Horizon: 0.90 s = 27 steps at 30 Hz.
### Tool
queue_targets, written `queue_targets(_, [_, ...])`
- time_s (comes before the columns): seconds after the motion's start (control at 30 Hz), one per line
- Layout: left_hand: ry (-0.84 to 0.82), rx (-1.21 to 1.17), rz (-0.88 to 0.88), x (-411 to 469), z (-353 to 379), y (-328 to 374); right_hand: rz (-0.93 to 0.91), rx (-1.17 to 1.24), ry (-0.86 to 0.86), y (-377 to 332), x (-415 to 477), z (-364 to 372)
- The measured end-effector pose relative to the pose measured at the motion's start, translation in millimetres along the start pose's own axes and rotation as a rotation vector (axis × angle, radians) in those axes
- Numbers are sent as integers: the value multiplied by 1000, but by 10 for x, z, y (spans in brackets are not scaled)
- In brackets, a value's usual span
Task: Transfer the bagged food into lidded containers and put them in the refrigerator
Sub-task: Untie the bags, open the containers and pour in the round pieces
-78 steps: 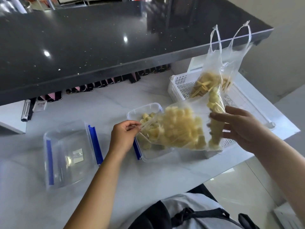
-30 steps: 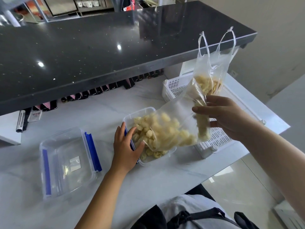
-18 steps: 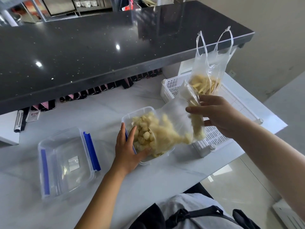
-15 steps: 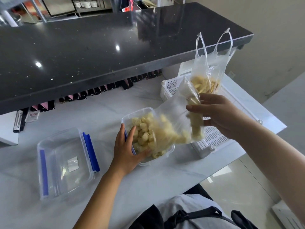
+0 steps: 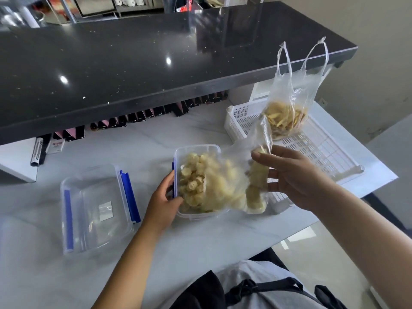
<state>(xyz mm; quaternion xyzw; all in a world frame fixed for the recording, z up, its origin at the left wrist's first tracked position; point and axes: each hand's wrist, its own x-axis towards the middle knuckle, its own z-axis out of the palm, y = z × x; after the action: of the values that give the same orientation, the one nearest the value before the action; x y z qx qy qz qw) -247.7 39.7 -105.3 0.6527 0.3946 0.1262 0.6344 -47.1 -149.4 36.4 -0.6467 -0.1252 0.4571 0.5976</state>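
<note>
A clear plastic container [image 5: 196, 149] with blue clips stands mid-table, heaped with pale yellow food pieces [image 5: 192, 181]. My left hand [image 5: 163, 198] grips its near left wall. My right hand [image 5: 294, 175] holds the raised bottom end of a clear bag [image 5: 236, 172], tilted with its mouth in the container; food pieces lie inside it. A second handled bag [image 5: 287, 108] of yellow strips stands in a white basket [image 5: 323, 150] at the right.
A clear lid [image 5: 95, 206] with blue clips lies flat to the left on the white marble table [image 5: 156, 246]. A black counter [image 5: 133, 59] overhangs the back. Small dark items [image 5: 133, 118] line up under it. The table's edge runs near my right arm.
More food has slid from the bag into the container, which is now heaped. My left hand moved from the bag's mouth to the container's wall. My right hand lifted the bag's end.
</note>
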Motion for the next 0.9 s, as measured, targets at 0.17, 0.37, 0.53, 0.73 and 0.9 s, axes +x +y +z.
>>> queue_targets(0.17, [-149, 186, -20, 373, -266, 294, 103, 163, -27, 68, -16, 176])
queue_targets(0.37, [134, 401, 144, 412, -197, 694, 204, 342, 48, 10, 142, 521])
queue_targets(0.53, [21, 28, 415, -508, 63, 807, 277, 560, 155, -11, 221, 751])
queue_targets(0.73, [238, 318, 605, -654, 392, 425, 340, 705, 190, 73, 178, 897])
queue_targets(0.9, [413, 176, 660, -556, 199, 423, 267, 571, 117, 81, 189, 858])
